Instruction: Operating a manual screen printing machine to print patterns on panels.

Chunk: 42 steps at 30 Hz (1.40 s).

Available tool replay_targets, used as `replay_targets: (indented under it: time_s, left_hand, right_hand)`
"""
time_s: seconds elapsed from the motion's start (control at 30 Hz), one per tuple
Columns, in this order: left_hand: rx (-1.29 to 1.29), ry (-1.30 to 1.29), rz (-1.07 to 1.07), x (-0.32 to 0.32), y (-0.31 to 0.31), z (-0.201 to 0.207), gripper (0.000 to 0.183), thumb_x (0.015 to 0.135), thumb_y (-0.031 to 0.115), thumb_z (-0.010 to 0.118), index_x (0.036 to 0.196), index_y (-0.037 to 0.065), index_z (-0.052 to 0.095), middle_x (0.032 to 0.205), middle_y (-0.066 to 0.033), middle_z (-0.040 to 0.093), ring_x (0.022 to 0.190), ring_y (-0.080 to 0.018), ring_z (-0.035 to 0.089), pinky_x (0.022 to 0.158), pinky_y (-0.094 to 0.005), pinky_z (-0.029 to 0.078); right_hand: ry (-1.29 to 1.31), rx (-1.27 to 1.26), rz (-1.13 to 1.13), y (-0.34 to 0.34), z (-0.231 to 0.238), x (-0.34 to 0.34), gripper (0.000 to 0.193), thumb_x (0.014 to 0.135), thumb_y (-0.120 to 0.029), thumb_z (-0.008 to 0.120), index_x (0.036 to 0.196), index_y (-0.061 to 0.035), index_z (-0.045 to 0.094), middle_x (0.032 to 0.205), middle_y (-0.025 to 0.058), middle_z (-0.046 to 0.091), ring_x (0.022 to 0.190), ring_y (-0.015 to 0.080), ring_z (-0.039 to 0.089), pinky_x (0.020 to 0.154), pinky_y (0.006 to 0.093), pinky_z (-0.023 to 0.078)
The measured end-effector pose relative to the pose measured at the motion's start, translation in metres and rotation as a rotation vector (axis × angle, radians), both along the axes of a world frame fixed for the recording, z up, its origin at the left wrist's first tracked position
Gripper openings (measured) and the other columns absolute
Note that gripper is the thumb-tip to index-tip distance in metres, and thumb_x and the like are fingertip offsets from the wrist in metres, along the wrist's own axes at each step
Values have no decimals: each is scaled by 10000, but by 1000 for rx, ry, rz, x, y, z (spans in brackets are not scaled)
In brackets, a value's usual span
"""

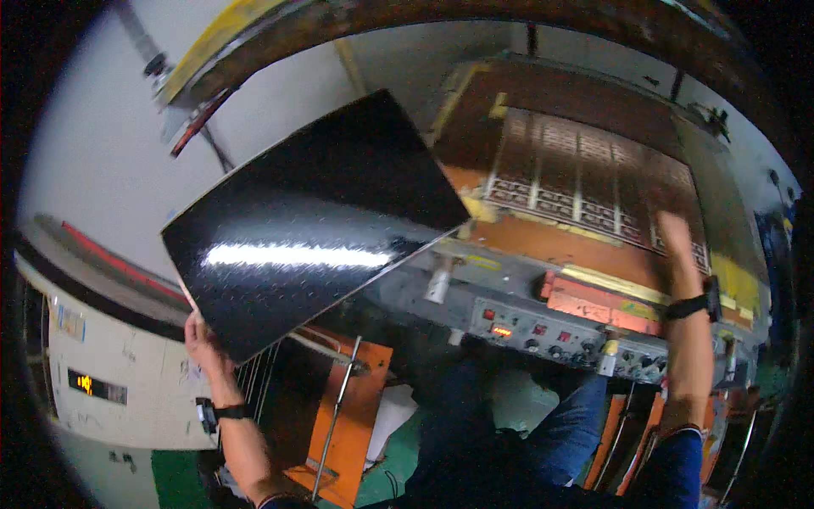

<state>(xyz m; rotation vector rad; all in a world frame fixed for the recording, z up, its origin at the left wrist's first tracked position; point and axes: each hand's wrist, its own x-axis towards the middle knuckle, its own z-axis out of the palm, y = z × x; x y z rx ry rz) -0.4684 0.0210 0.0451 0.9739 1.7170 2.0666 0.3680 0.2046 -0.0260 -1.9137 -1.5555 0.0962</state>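
Observation:
A glossy black rectangular panel (pixel 314 187) is tilted up at the left, with a bright streak of light across its face. My left hand (pixel 203 343) grips it by its lower left edge, the fingers partly hidden behind it. On the machine's brown bed lies a patterned panel (pixel 577 174) with rows of small reddish and pale marks, parted by light strips. My right hand (pixel 676 233) is over the right part of that patterned panel. Motion smears its fingers, so their shape and any contact are unclear.
The machine's control panel (pixel 560 339) has knobs, red switches and a lit display. An orange-red bar (pixel 602 304) lies along the bed's front. A curved beam (pixel 424 21) spans overhead. At left stands a white cabinet (pixel 127 373); an orange rack (pixel 348 424) is below.

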Motion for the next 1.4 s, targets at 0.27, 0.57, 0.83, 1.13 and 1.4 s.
replay_targets:
  time_s: [0.27,0.57,0.83,1.13,1.4]
  left_hand:
    - [249,-64,1,15,-24,-17,156,923,140,587,1013,13,604,867,6,605,762,-81,544,692,-204,435]
    - [100,70,151,11,-75,-19,246,939,165,572,1079,-30,624,962,-46,639,849,-110,576,792,-251,462]
    - [-58,193,-225,15,-148,24,811,925,626,354,1409,-24,344,1441,-148,359,1346,-240,300,1101,-381,209]
    - [-137,462,-245,14,-228,65,893,896,700,223,1443,-4,275,1524,-148,217,1422,-282,151,1149,-419,108]
    - [-162,559,-70,22,-258,88,723,882,487,341,1413,-3,340,1453,-155,339,1357,-275,288,1117,-397,194]
  right_hand:
    - [1107,-300,645,77,35,-344,699,933,-547,440,1348,16,433,1377,118,457,1234,234,430,1060,354,292]
    - [1099,-150,910,3,57,-366,706,981,-534,297,1383,41,374,1411,125,419,1319,235,364,1115,345,226]
    - [1318,-226,800,-69,67,-367,709,969,-531,346,1397,34,336,1439,145,378,1352,242,319,1124,351,219]
    - [1616,-384,938,-88,42,-390,632,997,-456,324,1363,58,353,1401,161,415,1348,223,326,1151,313,181]
    - [1747,-659,1132,-94,22,-411,669,981,-498,347,1313,79,415,1378,158,433,1305,241,369,1123,328,236]
